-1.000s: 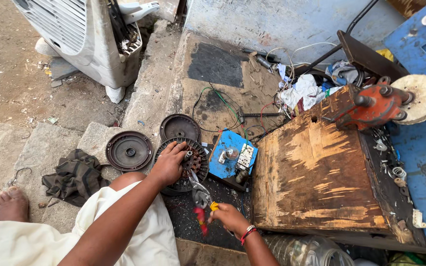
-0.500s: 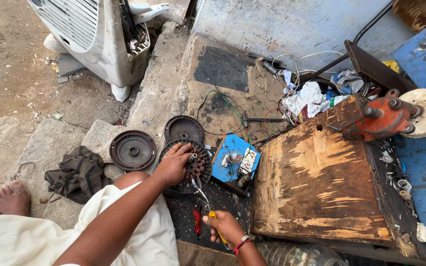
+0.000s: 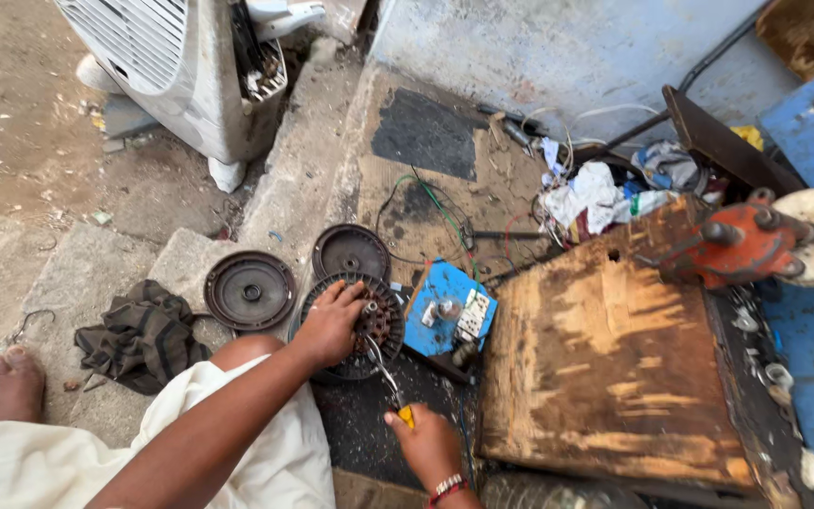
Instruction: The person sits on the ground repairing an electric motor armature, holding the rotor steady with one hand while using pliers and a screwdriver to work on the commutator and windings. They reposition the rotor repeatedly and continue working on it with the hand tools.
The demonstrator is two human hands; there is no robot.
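Left hand [image 3: 332,320] lies palm-down on the motor [image 3: 355,325], a round dark ribbed disc with copper windings showing at its core; fingers spread over its left half, pressing, not closed round anything. Motor sits on a black mat [image 3: 360,434] on the stone step, just in front of the person's knee.

Right hand [image 3: 424,443] is clenched on the yellow handle of a screwdriver [image 3: 386,372]. Its thin metal shaft slants up and left from the fist, the tip meeting the motor at its lower right, near the centre.

Around the motor:
- Two dark round covers: one [image 3: 250,289] just left of it, the other [image 3: 350,251] just behind it, touching or nearly touching its rim.
- Blue switch box [image 3: 449,316] just right of it, with a white socket and a metal knob on top.
- Worn wooden board [image 3: 605,368] farther right, beyond the box; an orange vise [image 3: 732,247] stands at the board's far corner.
- Loose green and red wires [image 3: 426,212] behind it, trailing toward a heap of rags [image 3: 595,193].
- Dark cloth [image 3: 138,335] well left of it, past the left cover.
- White cooler [image 3: 167,66] far behind and left of it, on the ground.
- Bare foot [image 3: 7,382] far left, beyond the cloth.
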